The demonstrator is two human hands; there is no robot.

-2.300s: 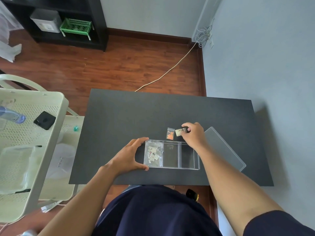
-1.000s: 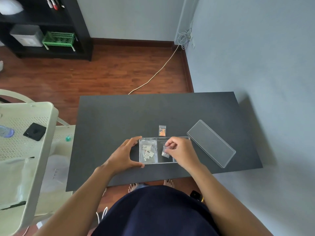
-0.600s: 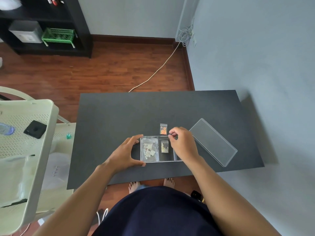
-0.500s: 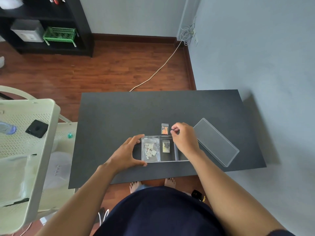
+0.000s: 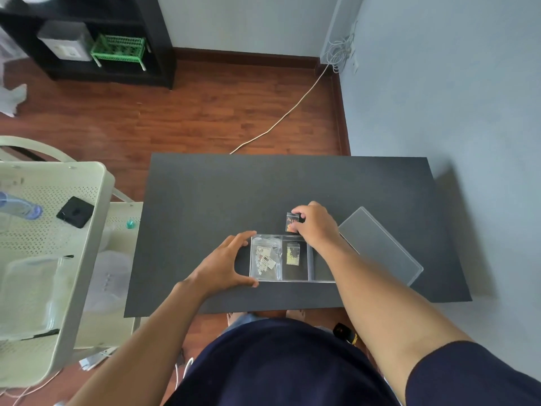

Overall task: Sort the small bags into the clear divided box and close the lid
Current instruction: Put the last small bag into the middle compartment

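Note:
The clear divided box (image 5: 317, 280) lies near the front edge of the black table (image 5: 222, 197). Its left compartment holds a bag of white parts (image 5: 265, 259). In the middle compartment lies a small bag with pale yellow bits (image 5: 292, 254). My forearm hides most of the right compartment. My left hand (image 5: 225, 263) grips the box's left end between thumb and fingers. Just behind the box, my right hand (image 5: 314, 227) pinches a small bag with orange bits (image 5: 292, 222) that rests on the table. The clear lid (image 5: 380, 244) lies flat to the right of the box.
A pale green perforated cart (image 5: 52, 259) stands to the left of the table and carries a water bottle (image 5: 20, 208) and a black square object (image 5: 75, 212). A grey wall (image 5: 453, 98) runs along the right side. A white cable (image 5: 281, 121) crosses the wooden floor behind the table.
My right hand let go of the pale yellow bag in the middle compartment, moved back over the box's far edge and closed on the orange bag. My left hand stayed on the box.

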